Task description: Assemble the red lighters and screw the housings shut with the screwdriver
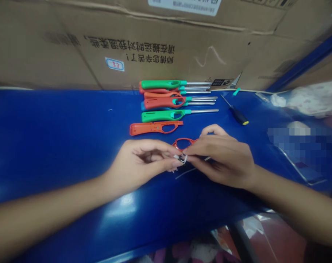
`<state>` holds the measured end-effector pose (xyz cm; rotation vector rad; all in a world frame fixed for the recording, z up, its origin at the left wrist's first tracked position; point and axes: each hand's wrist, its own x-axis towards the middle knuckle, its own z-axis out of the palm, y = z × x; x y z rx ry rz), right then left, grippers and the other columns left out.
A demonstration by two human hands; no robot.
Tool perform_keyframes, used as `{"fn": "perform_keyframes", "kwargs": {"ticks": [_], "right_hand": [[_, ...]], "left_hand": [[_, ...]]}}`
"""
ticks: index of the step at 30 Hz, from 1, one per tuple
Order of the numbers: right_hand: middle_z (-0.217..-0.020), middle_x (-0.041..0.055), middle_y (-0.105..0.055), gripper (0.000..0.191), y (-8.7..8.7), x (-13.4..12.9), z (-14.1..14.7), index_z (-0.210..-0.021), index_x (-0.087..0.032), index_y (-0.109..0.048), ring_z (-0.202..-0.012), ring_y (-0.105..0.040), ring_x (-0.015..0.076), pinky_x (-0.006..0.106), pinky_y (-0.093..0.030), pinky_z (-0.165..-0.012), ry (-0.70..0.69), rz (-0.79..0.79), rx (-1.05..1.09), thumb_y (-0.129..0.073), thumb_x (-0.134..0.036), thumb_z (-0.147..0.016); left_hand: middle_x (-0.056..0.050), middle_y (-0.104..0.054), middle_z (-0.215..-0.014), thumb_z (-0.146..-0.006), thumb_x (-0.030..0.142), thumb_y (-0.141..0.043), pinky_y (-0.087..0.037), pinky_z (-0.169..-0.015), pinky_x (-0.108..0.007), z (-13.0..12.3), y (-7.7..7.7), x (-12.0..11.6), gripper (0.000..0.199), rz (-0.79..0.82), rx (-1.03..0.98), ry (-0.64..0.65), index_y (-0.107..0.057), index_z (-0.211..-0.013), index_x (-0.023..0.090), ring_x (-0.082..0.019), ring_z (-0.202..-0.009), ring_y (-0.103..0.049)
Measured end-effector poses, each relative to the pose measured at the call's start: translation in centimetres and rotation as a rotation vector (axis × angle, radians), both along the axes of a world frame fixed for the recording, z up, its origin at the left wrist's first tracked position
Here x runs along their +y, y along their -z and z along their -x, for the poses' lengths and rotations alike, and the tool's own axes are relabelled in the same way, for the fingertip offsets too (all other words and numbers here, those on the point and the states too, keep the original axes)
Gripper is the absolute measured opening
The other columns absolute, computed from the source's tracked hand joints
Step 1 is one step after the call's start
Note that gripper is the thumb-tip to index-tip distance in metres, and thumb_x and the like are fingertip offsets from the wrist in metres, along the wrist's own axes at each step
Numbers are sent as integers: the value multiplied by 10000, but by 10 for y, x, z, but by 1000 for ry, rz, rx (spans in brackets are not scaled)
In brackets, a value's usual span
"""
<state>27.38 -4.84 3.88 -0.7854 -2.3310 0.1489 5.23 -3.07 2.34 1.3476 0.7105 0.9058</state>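
My left hand (144, 157) pinches a small white and black part (181, 158) between thumb and index finger. From the other side, the fingertips of my right hand (226, 157) close on the same part. Just behind the fingers lies an orange lighter shell piece (184, 141) with a loop-shaped opening, partly covered by my right hand. A thin white strand (185, 173) shows below the right fingers. Farther back is an orange half shell (155, 128) of a long-nosed lighter, without a metal tube.
Several long-nosed lighters, among them a green lighter (162, 116) and an orange lighter (162, 102), lie in a stack behind. A screwdriver (238, 115) rests to their right. A cardboard box (73, 54) stands along the back of the blue table (59, 146). Clear plastic bags (308, 98) lie at right.
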Motion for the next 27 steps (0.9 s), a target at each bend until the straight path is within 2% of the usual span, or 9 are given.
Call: {"fn": "perform_keyframes", "kwargs": {"ticks": [9, 14, 20, 27], "right_hand": [[-846, -3, -744, 113, -10, 0, -1, -1002, -210, -650, -732, -673, 115, 338, -446, -792, -16, 70, 24, -659, -148, -907], [-848, 4, -742, 119, -8, 0, -3, -996, -211, -654, -735, -671, 130, 356, -445, -801, -35, 119, 43, -706, -197, -890], [-820, -3, -722, 78, -3, 0, 0, -911, -223, -641, -731, -637, 130, 328, -475, -772, -26, 243, 169, -681, -156, -904], [-832, 2, -722, 76, -4, 1, 2, -921, -223, -643, -738, -636, 136, 337, -465, -779, -16, 301, 163, -679, -157, -905]], "left_hand": [[15, -793, -769, -711, 44, -812, -622, -659, -107, 1, 2, -1, 211, -28, 1, -47, -794, -873, 179, -116, -665, -759], [22, -792, -770, -710, 43, -810, -623, -658, -108, 1, 2, -1, 212, -47, 4, -44, -792, -865, 187, -113, -666, -759], [11, -794, -781, -714, 50, -808, -626, -638, -116, 1, 1, 0, 177, -73, 15, -51, -791, -832, 181, -120, -657, -759], [12, -795, -812, -733, 66, -805, -621, -653, -116, 1, 4, -1, 183, -130, 51, -68, -789, -868, 189, -107, -673, -753]]}}
